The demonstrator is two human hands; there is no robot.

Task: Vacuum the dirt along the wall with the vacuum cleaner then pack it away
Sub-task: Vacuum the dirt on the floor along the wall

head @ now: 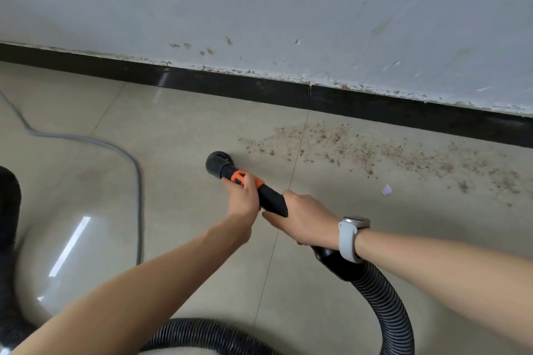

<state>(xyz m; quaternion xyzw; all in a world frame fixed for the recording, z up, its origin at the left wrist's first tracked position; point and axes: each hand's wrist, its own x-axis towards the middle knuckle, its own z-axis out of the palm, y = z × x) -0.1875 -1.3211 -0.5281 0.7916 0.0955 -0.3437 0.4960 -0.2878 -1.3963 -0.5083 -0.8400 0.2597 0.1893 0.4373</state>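
Hose: I am gripping its black handle with my right hand; left hand is curling round the orange collar. Nozzle is hovering left of the dirt by the skirting; I am judging that slow, low passes rightward suit best.

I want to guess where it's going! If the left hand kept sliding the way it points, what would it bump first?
Probably the nozzle. The left hand holds the wand pointing up-left, and the nozzle sits just ahead, on the floor. Beyond lies bare floor, then the skirting. The dirt lies off to the right.
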